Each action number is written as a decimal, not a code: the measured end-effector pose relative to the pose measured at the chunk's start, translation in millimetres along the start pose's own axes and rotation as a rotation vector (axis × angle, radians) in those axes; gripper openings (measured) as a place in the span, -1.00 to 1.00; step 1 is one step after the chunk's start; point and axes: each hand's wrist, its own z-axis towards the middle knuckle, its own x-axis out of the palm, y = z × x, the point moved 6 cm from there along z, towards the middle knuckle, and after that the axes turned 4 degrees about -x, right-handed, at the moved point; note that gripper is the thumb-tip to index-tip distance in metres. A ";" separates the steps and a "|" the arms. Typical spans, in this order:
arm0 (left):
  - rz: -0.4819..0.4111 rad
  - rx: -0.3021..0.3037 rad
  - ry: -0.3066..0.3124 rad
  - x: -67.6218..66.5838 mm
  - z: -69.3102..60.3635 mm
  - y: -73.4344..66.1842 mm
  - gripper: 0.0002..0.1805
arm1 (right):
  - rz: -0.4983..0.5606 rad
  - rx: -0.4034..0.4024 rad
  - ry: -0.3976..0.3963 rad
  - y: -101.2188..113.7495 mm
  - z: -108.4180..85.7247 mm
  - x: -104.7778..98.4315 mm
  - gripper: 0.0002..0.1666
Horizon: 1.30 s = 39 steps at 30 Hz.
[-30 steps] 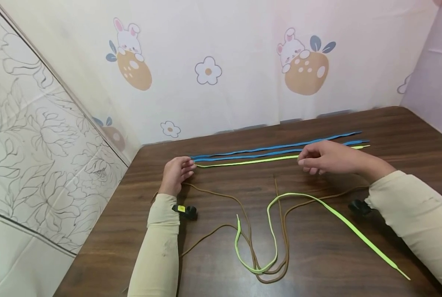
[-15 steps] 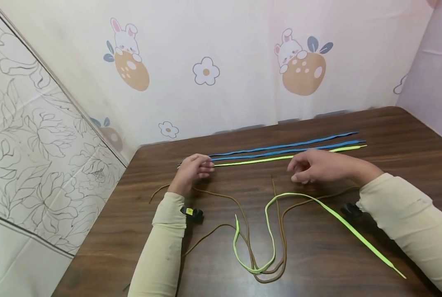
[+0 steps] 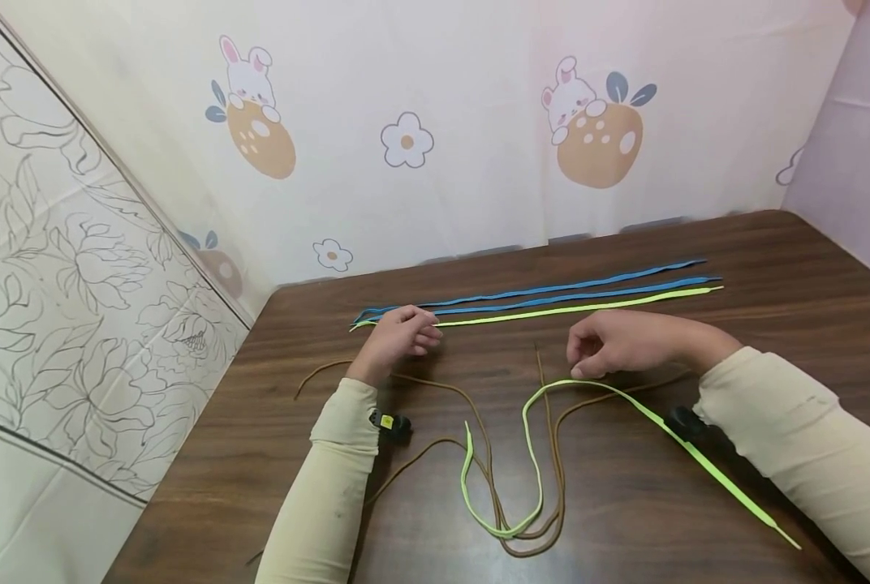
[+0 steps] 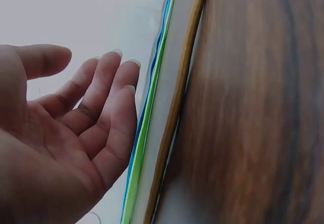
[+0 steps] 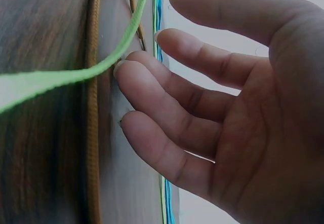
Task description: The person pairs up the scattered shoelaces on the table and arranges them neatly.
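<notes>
Left hand (image 3: 404,337) and right hand (image 3: 628,342) are both empty, fingers loosely bent. Left's near the straight green lace (image 3: 523,315) and two blue laces (image 3: 530,292) toward the back of the desk (image 3: 654,519). Right's by the curvy green lace (image 3: 727,482), which lies across brown laces (image 3: 562,487).

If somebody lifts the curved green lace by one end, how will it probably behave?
The curved green lace will probably hang limp, because it lies in loose bends. It is likely light, since it looks thin and flat. It seems to lie over the brown laces, so it may lift without dragging them.
</notes>
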 end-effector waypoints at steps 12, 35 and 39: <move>0.345 0.192 -0.031 19.0 -12.1 -27.8 -0.67 | -0.049 0.020 0.040 0.6 3.6 7.4 -0.81; 0.446 0.314 0.109 48.9 -23.8 -47.0 -0.70 | -0.090 -0.052 0.038 9.7 5.3 11.5 -0.85; 0.414 0.305 0.107 48.8 -24.2 -46.7 -0.70 | -0.076 -0.091 -0.018 15.4 6.0 7.9 -0.86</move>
